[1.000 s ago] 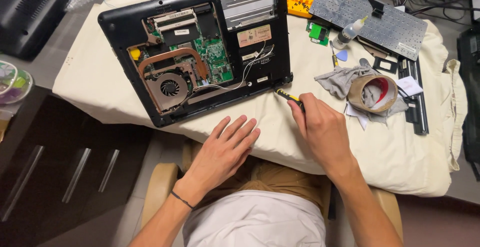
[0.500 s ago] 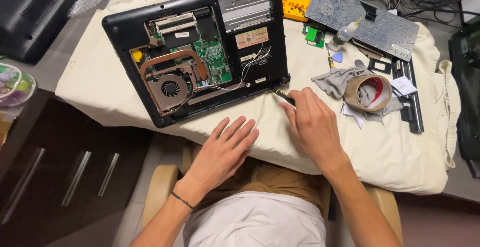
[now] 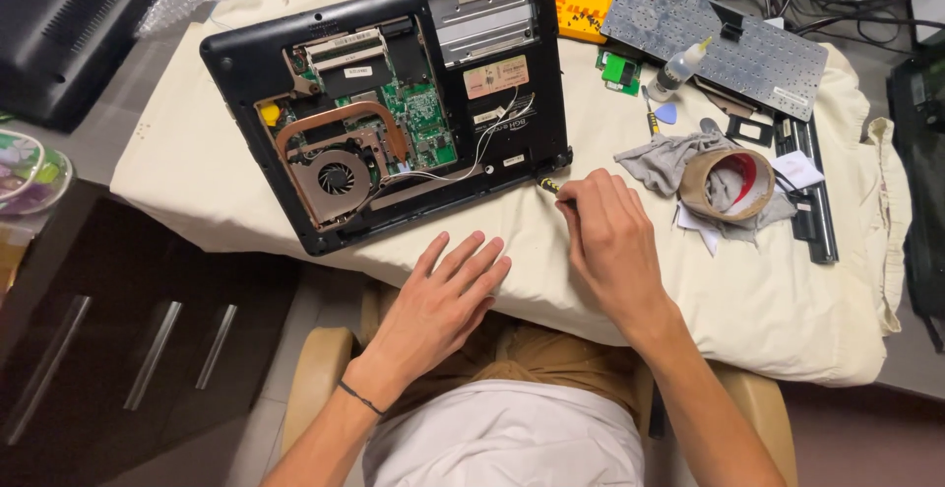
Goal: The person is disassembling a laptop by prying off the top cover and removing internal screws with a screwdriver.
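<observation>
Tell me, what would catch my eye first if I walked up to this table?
Most likely the opened laptop, lying upside down on the cream cloth with its fan and green circuit board bare. Just below it the left hand lies flat on the cloth, while the right hand holds a small screwdriver at the laptop's lower right corner. A detached keyboard lies at upper right.

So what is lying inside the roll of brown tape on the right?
Inside the roll of brown tape sits a bunched piece of the grey cloth, beside a red part of the inner wall. What lies beneath that cloth is covered.
</observation>
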